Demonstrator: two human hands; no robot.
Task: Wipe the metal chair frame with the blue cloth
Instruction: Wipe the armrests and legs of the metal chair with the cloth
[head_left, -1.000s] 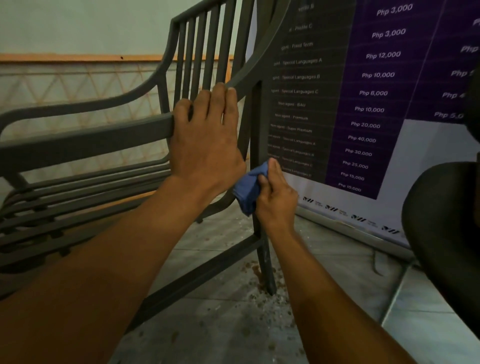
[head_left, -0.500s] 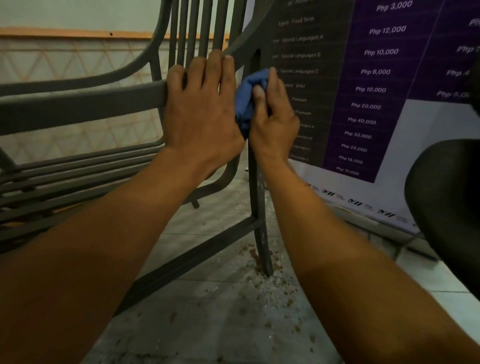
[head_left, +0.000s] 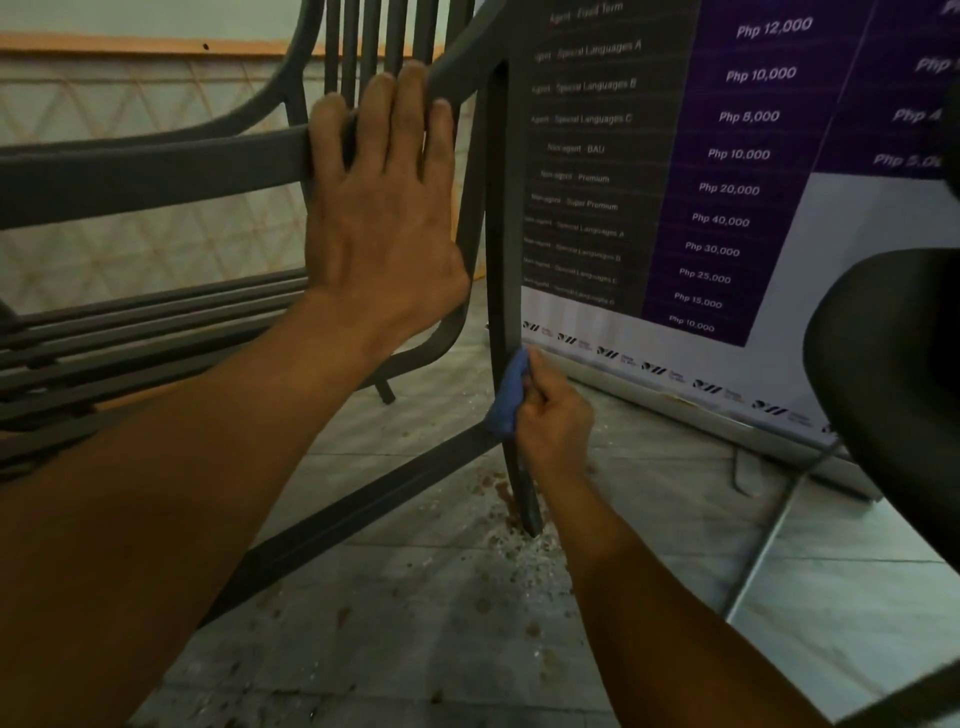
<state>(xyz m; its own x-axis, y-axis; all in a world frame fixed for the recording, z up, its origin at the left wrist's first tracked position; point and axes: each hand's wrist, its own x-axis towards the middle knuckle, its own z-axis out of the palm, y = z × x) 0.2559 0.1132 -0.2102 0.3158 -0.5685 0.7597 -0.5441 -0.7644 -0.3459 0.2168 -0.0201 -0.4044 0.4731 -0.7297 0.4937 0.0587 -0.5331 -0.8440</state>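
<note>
Grey metal fills most of your view: the chair frame (head_left: 156, 171) stands on the tiled floor (head_left: 426, 623), its flat armrest bar running in from the left edge and its vertical back slats rising out of the top. Your left hand (head_left: 384, 218) lies over the end of that armrest bar where it meets the curved upright, fingers spread a little and curled over the top edge, gripping the bar. Your right hand (head_left: 553, 421) is lower, at the rear leg (head_left: 498, 218), just above the joint where the diagonal brace (head_left: 363, 514) meets it. Its fingers are closed tight round the bunched blue cloth (head_left: 509, 395), pressing it against the leg's right face. Pale crumbs and rusty specks lie on the tiles round the leg's foot. Behind the leg a purple and dark price banner (head_left: 727, 156) leans at the wall, and a dark rounded object (head_left: 893, 364) crowds the right edge.
</note>
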